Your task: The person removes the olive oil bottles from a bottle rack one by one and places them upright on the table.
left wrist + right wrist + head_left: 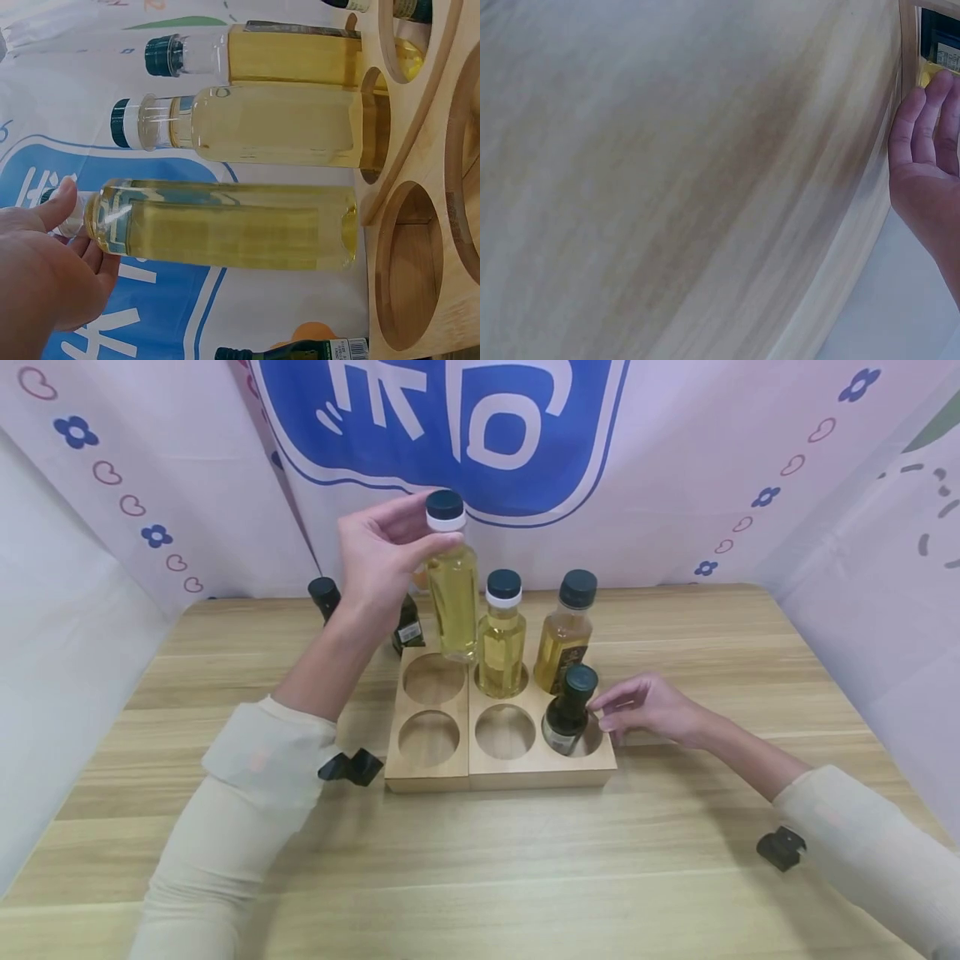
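Observation:
My left hand (382, 556) grips the neck of a tall bottle of yellow oil (454, 602), its base over the back of a wooden bottle rack (431, 781). The left wrist view shows this clear bottle (232, 225) upright, its base near a round hole. A second yellow oil bottle (501, 647) stands in a back hole, with an amber bottle (562, 639) to its right. In the front right hole a small dark bottle (566, 718) leans slightly. Beside it, my right hand (652, 714) has relaxed fingers, the fingertips right at the bottle and rack edge.
Behind my left forearm are two dark bottles, one with a black cap (322, 592), the other with a white label (408, 631). A printed cloth (675, 468) hangs along the back edge of the wooden table (487, 877).

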Tool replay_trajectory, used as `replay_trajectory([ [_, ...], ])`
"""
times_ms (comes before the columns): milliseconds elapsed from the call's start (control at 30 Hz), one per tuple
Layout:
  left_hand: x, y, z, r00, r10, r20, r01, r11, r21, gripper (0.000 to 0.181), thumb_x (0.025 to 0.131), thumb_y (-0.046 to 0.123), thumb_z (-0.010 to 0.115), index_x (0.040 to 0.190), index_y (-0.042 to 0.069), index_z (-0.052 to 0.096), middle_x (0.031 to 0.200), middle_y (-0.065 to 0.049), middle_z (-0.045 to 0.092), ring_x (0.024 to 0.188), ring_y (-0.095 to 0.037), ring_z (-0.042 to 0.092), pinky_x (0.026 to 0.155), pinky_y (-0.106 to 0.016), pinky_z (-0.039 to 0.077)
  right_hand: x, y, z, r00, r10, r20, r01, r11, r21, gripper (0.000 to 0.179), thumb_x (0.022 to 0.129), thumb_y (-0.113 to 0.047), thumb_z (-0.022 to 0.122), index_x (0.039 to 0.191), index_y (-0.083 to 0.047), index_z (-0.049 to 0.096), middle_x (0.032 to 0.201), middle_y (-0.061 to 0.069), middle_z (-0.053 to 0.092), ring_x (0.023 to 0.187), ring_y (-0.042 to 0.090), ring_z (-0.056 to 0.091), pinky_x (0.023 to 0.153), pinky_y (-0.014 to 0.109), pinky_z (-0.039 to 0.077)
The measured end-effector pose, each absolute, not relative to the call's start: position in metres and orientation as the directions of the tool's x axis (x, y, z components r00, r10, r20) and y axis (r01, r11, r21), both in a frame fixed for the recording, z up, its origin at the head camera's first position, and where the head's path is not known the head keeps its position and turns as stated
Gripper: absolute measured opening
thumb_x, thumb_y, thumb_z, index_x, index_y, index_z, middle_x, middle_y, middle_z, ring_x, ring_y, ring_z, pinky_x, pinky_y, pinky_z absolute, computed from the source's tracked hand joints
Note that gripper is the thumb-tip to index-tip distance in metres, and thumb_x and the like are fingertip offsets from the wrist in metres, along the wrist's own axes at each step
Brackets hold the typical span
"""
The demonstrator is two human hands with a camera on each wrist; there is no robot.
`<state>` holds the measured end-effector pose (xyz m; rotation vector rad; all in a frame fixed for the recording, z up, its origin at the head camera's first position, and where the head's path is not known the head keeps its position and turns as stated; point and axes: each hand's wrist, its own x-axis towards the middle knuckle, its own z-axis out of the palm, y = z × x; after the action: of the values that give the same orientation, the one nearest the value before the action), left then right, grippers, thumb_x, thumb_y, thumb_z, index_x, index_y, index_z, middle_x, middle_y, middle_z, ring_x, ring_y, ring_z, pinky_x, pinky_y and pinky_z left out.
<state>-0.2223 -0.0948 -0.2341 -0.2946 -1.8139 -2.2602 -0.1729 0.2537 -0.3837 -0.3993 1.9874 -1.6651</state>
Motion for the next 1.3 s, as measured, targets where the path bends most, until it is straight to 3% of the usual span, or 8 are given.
replay_trajectory([
  [200,-0.226,-0.093,-0.232,-0.963,-0.069,0.26,0.269,-0.199,0.942,0.041,0.077,-0.013,0.086,0.114,0.002,0.077,0.108,-0.011,0.079,0.1,-0.019,0.076,0.095,-0.03,0.06,-0.174,0.254,-0.385,-0.824,-0.533,-0.193,0.094,0.207,-0.974,0.024,0.087,0.008,0.076,0.104,-0.008,0.079,0.094,0.008,0.078,0.068,0.018,0.07,0.066,0.032,0.063],
  [700,-0.24,-0.089,-0.237,-0.956,-0.127,0.264,0.288,-0.245,0.926,0.044,0.075,-0.016,0.085,0.115,0.0,0.076,0.109,-0.014,0.078,0.098,-0.02,0.077,0.092,-0.03,0.061,-0.176,0.254,-0.382,-0.825,-0.518,-0.227,0.121,0.229,-0.966,0.022,0.086,0.008,0.076,0.106,-0.002,0.077,0.093,0.01,0.078,0.069,0.018,0.07,0.067,0.032,0.064],
  [1300,-0.255,-0.081,-0.253,-0.957,-0.143,0.252,0.282,-0.255,0.925,0.043,0.076,-0.015,0.084,0.116,0.0,0.076,0.113,-0.014,0.077,0.102,-0.021,0.076,0.095,-0.03,0.06,-0.179,0.256,-0.382,-0.819,-0.529,-0.222,0.109,0.237,-0.965,0.025,0.085,0.01,0.075,0.102,-0.007,0.079,0.098,0.005,0.078,0.071,0.018,0.07,0.069,0.033,0.064],
])
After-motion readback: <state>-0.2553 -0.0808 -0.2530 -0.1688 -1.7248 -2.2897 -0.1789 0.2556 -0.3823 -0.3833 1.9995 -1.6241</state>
